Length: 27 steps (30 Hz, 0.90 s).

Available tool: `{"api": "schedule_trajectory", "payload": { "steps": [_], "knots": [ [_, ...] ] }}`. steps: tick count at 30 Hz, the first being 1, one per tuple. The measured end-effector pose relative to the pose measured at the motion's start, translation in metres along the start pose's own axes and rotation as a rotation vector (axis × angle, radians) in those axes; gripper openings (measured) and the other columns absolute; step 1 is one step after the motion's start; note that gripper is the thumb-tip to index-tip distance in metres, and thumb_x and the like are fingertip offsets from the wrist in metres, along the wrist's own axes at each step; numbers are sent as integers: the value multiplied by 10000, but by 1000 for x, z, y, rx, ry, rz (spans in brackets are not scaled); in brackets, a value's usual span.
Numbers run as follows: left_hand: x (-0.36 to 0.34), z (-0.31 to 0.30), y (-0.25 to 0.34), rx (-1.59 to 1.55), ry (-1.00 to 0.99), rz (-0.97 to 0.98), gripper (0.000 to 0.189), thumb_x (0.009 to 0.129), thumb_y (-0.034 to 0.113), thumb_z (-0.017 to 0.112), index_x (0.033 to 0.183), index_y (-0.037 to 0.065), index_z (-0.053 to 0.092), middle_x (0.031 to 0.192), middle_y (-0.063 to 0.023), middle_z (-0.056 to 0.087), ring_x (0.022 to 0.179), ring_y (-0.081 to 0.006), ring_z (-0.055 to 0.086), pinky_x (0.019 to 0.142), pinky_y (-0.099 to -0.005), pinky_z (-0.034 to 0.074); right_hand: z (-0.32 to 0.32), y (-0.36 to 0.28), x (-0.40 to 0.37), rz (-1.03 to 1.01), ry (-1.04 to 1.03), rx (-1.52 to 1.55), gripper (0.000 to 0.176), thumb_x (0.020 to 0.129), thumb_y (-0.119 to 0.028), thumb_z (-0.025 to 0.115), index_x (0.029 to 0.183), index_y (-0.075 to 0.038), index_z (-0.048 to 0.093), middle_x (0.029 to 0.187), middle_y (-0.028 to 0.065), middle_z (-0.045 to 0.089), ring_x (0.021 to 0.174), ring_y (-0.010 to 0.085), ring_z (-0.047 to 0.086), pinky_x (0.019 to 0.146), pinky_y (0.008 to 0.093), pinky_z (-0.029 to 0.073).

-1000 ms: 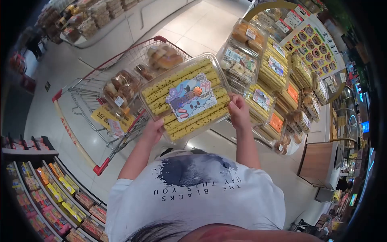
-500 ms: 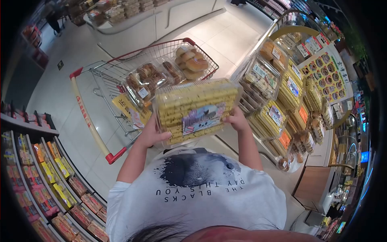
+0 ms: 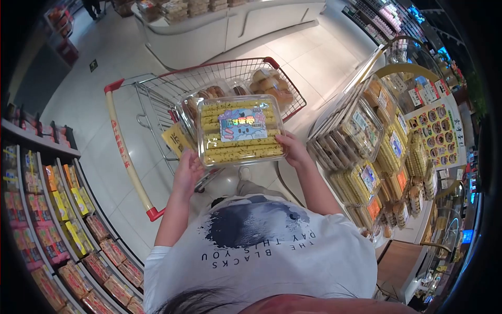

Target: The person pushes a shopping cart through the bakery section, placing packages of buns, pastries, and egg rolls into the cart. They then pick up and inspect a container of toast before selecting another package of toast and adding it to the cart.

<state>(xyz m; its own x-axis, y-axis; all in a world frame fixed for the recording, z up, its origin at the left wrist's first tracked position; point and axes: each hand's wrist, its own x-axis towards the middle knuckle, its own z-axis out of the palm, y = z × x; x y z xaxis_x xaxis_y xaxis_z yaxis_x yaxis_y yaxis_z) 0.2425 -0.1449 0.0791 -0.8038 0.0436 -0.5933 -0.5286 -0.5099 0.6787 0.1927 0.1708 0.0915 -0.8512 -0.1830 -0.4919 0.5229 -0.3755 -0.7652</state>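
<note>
A clear plastic box of yellow, dark-flecked cake rolls [image 3: 240, 149], with a colourful label on its lid, is up in front of my chest. My right hand [image 3: 294, 149] grips its lower right edge, thumb on the front. At the lower left corner is my left hand [image 3: 188, 170], fingers curled against the box; their tips are partly hidden. Behind the box stands a shopping cart [image 3: 128, 162] with a red and cream handle. Inside it are a clear pack of round buns [image 3: 273, 86] and a pack of brown pastries [image 3: 212, 92], partly covered by the box.
To the right, a display holds stacked clear boxes of pastries [image 3: 361, 125] and more yellow cake rolls [image 3: 355, 183]. Shelves of packaged goods [image 3: 78, 230] line the left. A white counter [image 3: 209, 39] with packed foods stands beyond the cart; a person's legs [image 3: 93, 8] show far back.
The box has tilted so its labelled lid faces me, and it sits further left over the cart. My left hand has shifted from its front to the lower left corner.
</note>
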Motion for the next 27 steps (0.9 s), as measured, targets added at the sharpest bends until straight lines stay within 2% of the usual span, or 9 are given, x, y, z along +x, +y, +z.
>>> {"api": "schedule_trajectory", "payload": {
  "steps": [2, 5, 7, 12, 14, 18, 21, 24, 27],
  "knots": [
    [4, 2, 2, 26, 173, 72, 494, 892, 372, 408, 1269, 61, 337, 1188, -96, 449, 1050, -213, 453, 764, -290, 390, 12, -12, 31, -2, -52, -13, 341, 806, -135, 557, 1105, 17, 497, 994, 103, 587, 866, 178, 584, 751, 281, 474],
    [8, -4, -5, 24, 192, 121, 519, 862, 411, 455, 1225, 47, 388, 1189, -102, 456, 1074, -232, 450, 809, -313, 388, 25, -20, 85, -7, -151, -101, 355, 799, -140, 571, 1110, 13, 495, 989, 95, 586, 871, 165, 573, 761, 276, 463],
    [7, -3, -6, 22, 229, 99, 479, 861, 398, 461, 1190, 53, 418, 1159, -90, 467, 1052, -218, 458, 792, -307, 388, 32, -24, 124, -66, -247, -181, 365, 795, -146, 578, 1111, 16, 492, 993, 94, 581, 882, 157, 563, 766, 274, 456],
    [14, 4, -19, 12, 295, 89, 397, 864, 369, 466, 1115, 62, 471, 1064, -50, 501, 973, -189, 482, 762, -290, 387, 38, -6, 202, -24, -137, -438, 490, 742, -236, 642, 1111, 43, 481, 1006, 120, 565, 906, 179, 549, 778, 273, 437],
    [12, 9, -19, 13, 311, 100, 364, 866, 361, 462, 1079, 67, 488, 1027, -36, 513, 939, -178, 490, 749, -282, 388, 32, 1, 222, -45, -141, -568, 458, 731, -268, 651, 1067, 7, 507, 950, 82, 570, 870, 173, 549, 755, 282, 435],
    [6, 19, -17, 62, 303, 89, 317, 893, 334, 415, 1068, 81, 494, 1009, -2, 513, 910, -140, 499, 716, -262, 392, 33, -11, 214, 4, -80, -782, 520, 676, -375, 680, 1011, -5, 535, 876, 78, 578, 813, 187, 559, 715, 310, 441],
    [3, 12, -24, 76, 296, 84, 320, 893, 339, 415, 1064, 81, 494, 1013, -3, 518, 905, -151, 513, 727, -274, 397, 32, 5, 218, -266, 142, -994, 545, 650, -428, 682, 955, 4, 550, 828, 99, 574, 770, 205, 561, 677, 315, 444],
    [-8, 14, -23, 83, 221, 121, 335, 892, 350, 416, 1067, 74, 494, 1022, -23, 521, 924, -173, 523, 756, -290, 399, 29, 3, 206, -280, 142, -969, 573, 678, -382, 663, 1023, 49, 510, 977, 191, 559, 894, 284, 553, 765, 344, 439],
    [-24, 17, -22, 146, 160, 107, 347, 898, 334, 411, 1090, 54, 483, 1064, -56, 517, 957, -194, 521, 800, -306, 391, 12, 11, 167, -499, 244, -917, 498, 676, -407, 663, 922, 11, 554, 832, 119, 571, 768, 216, 560, 677, 315, 450]
  ]
}}
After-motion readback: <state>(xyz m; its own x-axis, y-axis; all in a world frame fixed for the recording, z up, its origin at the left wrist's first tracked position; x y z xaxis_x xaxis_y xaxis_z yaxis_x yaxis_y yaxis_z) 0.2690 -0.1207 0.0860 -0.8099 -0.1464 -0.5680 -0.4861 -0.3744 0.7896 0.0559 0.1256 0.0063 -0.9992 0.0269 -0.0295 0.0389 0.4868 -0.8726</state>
